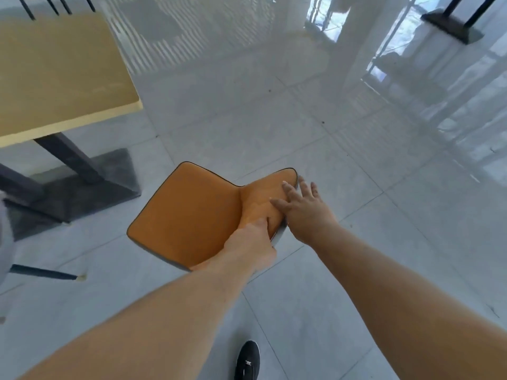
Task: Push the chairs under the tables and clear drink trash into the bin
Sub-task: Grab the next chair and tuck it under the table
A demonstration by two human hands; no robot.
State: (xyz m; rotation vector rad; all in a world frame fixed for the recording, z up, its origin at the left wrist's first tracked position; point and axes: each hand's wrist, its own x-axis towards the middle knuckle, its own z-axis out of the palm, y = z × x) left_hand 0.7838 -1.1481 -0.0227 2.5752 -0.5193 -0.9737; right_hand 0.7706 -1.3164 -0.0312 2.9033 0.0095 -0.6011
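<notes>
An orange-cushioned chair (189, 215) with a dark trim stands on the tiled floor, to the right of a light wooden table (55, 78). The chair sits outside the table, its seat facing the table's dark pedestal base (82, 187). My left hand (252, 242) grips the near end of the chair's backrest, thumb on the orange front. My right hand (301, 209) rests on the far end of the backrest, fingers spread over its top edge. No drink trash or bin is in sight.
Part of another chair, a pale seat and a dark leg (44, 272), pokes in at the left edge. A second table base (452, 26) stands at the far right. Glossy grey tiles spread ahead and to the right. My black shoe (247, 360) is below.
</notes>
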